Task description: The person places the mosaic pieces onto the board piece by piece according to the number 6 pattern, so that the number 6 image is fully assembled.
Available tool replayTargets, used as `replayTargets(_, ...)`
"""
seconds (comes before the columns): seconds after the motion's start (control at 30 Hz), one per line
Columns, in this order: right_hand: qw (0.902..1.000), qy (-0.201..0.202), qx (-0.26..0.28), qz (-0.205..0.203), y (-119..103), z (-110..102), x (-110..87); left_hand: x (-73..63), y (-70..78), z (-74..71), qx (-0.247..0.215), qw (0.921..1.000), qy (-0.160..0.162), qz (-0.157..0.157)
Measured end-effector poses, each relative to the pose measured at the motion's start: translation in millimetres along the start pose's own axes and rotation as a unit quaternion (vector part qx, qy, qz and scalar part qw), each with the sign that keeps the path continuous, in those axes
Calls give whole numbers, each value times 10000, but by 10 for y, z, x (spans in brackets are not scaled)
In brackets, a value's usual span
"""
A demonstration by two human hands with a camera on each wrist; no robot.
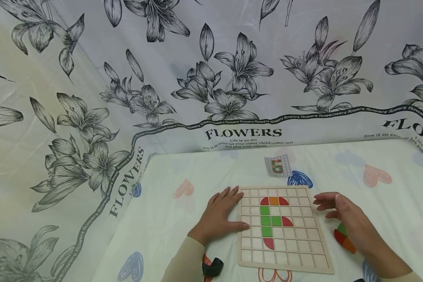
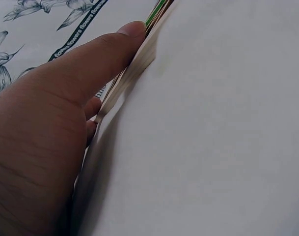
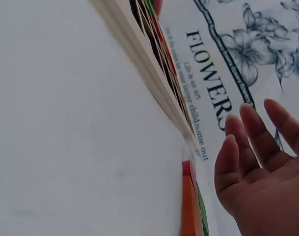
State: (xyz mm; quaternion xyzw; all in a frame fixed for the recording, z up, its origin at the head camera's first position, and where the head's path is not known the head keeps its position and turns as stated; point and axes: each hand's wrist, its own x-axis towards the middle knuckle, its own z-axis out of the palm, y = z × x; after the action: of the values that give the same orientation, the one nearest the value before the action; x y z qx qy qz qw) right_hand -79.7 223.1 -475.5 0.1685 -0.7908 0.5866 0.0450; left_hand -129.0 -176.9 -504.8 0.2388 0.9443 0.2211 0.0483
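Note:
A wooden grid board (image 1: 303, 239) lies on the table with several coloured tiles set in its cells. Two red quarter-rounds flank an orange square tile (image 1: 273, 201) in the upper row. Below run green square tiles (image 1: 265, 221), with a red quarter-round (image 1: 287, 221) at their right and another red one (image 1: 269, 243) beneath. My left hand (image 1: 216, 217) rests along the board's left edge, fingers extended and thumb (image 2: 132, 32) on the rim. Off the right edge, my right hand (image 1: 352, 223) is raised with loosely bent fingers, nothing visible in them. Loose red, orange and green tiles (image 1: 349, 246) lie beside it, partly hidden.
A small printed pattern card (image 1: 278, 166) lies behind the board, showing a coloured design on a grid. A dark object with an orange strap (image 1: 212, 268) is at the left wrist. The heart-patterned tablecloth (image 1: 162, 219) meets a flower-printed curtain (image 1: 239, 105) at the back.

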Motion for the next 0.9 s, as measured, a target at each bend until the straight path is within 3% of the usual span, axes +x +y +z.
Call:
replayTargets(0.23, 9988, 210, -383, 239, 100, -183, -101, -5, -9, 11, 39, 10000, 25, 17)
replayTargets(0.43, 9973, 139, -638, 326, 214, -323, -210, 0, -11, 13, 55, 10000, 23, -2)
replayTargets(0.73, 9915, -243, -997, 799, 320, -505, -292, -2, 0, 5, 21, 10000, -8, -4)
replayTargets(0.9, 9823, -619, -1119, 1367, 341, -523, -284, -13, 20, -17, -20, 10000, 28, 0)
